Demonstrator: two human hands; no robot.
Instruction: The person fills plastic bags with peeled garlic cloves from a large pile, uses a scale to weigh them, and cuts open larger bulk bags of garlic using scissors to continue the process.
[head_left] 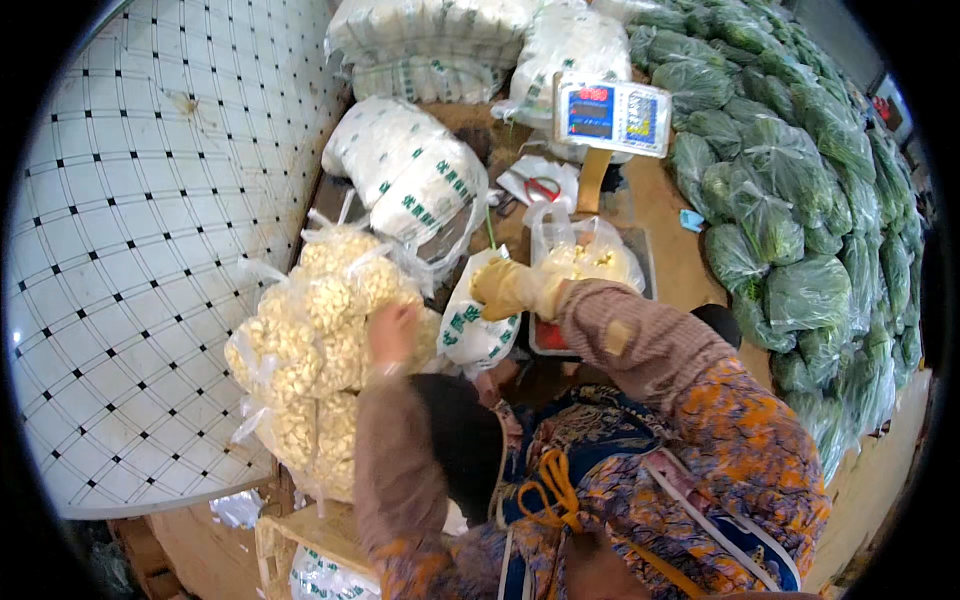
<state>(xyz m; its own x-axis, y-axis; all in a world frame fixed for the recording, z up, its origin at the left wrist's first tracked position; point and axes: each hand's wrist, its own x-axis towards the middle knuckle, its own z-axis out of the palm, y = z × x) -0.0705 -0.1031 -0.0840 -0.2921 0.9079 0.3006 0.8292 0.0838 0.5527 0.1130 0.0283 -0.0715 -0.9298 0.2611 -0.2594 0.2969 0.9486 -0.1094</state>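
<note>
My left hand [392, 333], bare, lies on a pile of clear bags of peeled garlic cloves [310, 350], its fingers curled over the top of one bag. My right hand [505, 288], in a yellowish glove, grips the upper edge of a small white printed bag [468, 330] that stands between the pile and a scale. Just beyond the glove, a clear plastic bag of pale cloves [588, 258] sits on the scale's tray [643, 262]. My sleeves and patterned apron fill the lower middle of the view.
The scale's display [612, 116] stands on a post behind the tray. Large white sacks [412, 172] lie at the back, with red-handled scissors [543, 187] nearby. Bagged green vegetables [785, 200] are heaped along the right. A tiled wall [150, 250] runs on the left, and a wooden crate [300, 535] sits below.
</note>
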